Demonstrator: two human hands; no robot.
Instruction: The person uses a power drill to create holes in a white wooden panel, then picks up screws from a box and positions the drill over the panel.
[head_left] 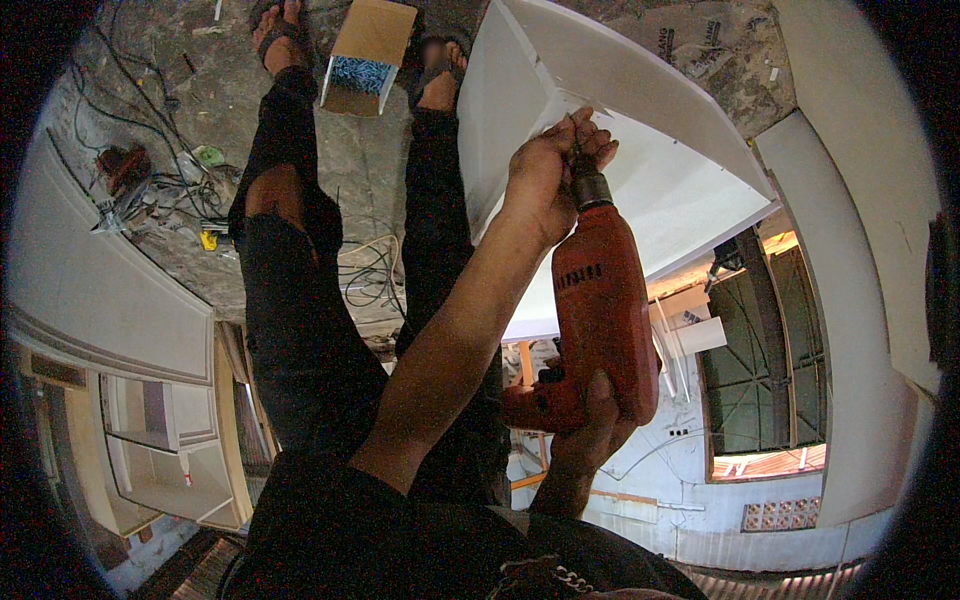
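Stained concrete floor (365,190) spreads beneath the worker's feet, and the big white panelled unit (685,190) rises from it at upper right, its inside facing the worker. The red drill (605,300) lies along the line of sight, over the unit's near side, with its chuck (592,190) pointing toward the inner corner where the panels meet. Set between the feet, well apart from the drill, is a cardboard box (370,45) with its flap up.

The right hand (597,425) has its grip clamped around the drill's handle. The left hand (545,170) is at the front, its fingers curled in around the chuck's nose; whether that grip pinches a bit or a fastener (the fingers cover the spot) I cannot tell.

To handle a drill well this close to a corner, I would line its body up square to the panel face, press steadily from behind, and begin at low speed so the tip does not skate. The left fingertips are best clear of the chuck before it spins. Smallest of all, blue fasteners (360,77) fill the box.
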